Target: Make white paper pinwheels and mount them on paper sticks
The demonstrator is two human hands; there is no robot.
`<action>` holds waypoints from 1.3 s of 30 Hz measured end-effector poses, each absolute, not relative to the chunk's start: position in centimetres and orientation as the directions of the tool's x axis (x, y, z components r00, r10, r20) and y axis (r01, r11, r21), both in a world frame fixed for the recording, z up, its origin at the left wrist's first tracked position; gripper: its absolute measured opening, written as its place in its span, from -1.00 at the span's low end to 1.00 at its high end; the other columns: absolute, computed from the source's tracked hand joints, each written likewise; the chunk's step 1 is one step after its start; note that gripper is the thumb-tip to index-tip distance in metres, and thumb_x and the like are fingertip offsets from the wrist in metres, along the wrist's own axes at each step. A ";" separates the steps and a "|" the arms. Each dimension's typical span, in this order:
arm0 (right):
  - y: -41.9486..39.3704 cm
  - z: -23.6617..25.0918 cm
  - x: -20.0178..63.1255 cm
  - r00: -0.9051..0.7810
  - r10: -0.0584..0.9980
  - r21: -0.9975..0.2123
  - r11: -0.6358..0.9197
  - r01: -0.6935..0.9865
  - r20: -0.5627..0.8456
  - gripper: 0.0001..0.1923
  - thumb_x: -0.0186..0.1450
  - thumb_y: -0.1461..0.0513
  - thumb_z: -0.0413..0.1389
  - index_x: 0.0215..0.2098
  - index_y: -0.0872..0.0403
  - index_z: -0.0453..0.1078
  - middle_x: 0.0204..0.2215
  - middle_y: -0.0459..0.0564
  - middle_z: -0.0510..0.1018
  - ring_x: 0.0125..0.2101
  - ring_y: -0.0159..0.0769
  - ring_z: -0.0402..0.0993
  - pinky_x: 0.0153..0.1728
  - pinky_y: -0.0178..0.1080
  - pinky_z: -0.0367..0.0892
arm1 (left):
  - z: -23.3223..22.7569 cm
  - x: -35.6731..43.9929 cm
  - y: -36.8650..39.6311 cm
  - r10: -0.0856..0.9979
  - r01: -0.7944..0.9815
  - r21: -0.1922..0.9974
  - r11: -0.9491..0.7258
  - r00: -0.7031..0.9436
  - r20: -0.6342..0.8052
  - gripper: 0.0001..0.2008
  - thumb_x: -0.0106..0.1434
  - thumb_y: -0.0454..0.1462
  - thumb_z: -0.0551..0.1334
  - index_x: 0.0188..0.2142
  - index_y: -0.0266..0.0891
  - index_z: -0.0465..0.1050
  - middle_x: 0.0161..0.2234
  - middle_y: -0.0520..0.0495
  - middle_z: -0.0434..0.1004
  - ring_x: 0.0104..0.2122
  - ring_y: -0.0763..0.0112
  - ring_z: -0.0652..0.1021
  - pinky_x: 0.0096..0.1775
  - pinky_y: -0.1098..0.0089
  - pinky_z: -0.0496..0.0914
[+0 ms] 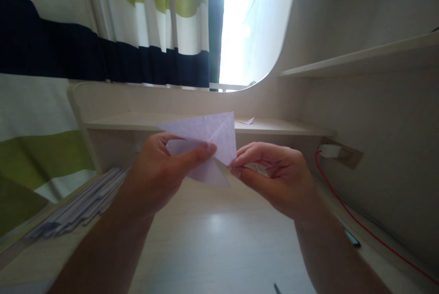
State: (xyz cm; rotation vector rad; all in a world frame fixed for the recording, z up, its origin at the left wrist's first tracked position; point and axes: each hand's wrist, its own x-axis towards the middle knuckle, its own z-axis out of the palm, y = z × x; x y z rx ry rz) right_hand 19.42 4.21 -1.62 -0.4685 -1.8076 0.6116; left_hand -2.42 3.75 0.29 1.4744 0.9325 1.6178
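A pale lilac folded paper [222, 141] is held up above the desk, with creases and several pointed flaps showing. My left hand [168, 166] grips it from the left, thumb pressed flat on the front near the middle and the other fingers hidden behind. At the paper's lower right corner, my right hand [270, 173] pinches the edge between thumb and forefinger. One flap hangs down below the left thumb, and a long point reaches left over the left hand.
A small folded paper piece [247, 121] lies on the raised shelf [274, 125]. Stacked papers [85, 200] lie at the left. A white charger [329, 150] with a red cable [360, 223] is plugged in at right, near a phone-like dark object [351, 238]. A thin dark tip [277, 288] shows at the desk's front.
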 end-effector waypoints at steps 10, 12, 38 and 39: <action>4.1 -1.4 19.2 -0.321 0.569 -0.603 0.798 -0.008 0.757 -0.88 0.34 0.31 0.34 -0.19 -0.04 0.68 -0.24 -0.02 0.70 -0.26 -0.26 0.60 -0.27 -0.22 0.49 | -0.3 -2.4 4.0 0.885 -0.037 0.884 -0.466 -0.036 0.465 -0.80 0.01 -0.17 0.61 -0.48 -0.15 0.67 -0.47 -0.03 0.66 -0.49 0.32 0.60 -0.48 0.45 0.46; 4.2 -1.4 19.2 -0.319 0.584 -0.615 0.788 0.003 0.747 -0.88 0.34 0.31 0.34 -0.20 -0.03 0.68 -0.26 -0.03 0.71 -0.28 -0.27 0.60 -0.27 -0.22 0.51 | -0.2 -2.4 4.0 0.884 -0.035 0.883 -0.467 -0.043 0.466 -0.79 0.01 -0.17 0.61 -0.50 -0.16 0.66 -0.49 -0.02 0.64 -0.51 0.34 0.59 -0.50 0.45 0.45; 4.5 -1.6 19.7 -0.261 0.659 -0.669 0.740 0.061 0.705 -0.88 0.30 0.32 0.36 -0.22 -0.01 0.68 -0.35 -0.07 0.71 -0.35 -0.31 0.63 -0.33 -0.29 0.51 | -0.9 -1.3 4.5 0.870 -0.049 0.877 -0.479 -0.162 0.466 -0.75 -0.04 -0.14 0.61 -0.45 -0.20 0.69 -0.47 -0.04 0.67 -0.53 0.34 0.57 -0.52 0.45 0.39; 4.5 -1.6 19.7 -0.259 0.658 -0.669 0.741 0.056 0.707 -0.88 0.30 0.32 0.36 -0.22 -0.02 0.68 -0.35 -0.07 0.72 -0.35 -0.32 0.63 -0.33 -0.29 0.51 | -0.9 -1.2 4.5 0.870 -0.057 0.877 -0.478 -0.166 0.464 -0.75 -0.05 -0.14 0.61 -0.45 -0.20 0.68 -0.48 -0.03 0.67 -0.53 0.34 0.57 -0.52 0.45 0.40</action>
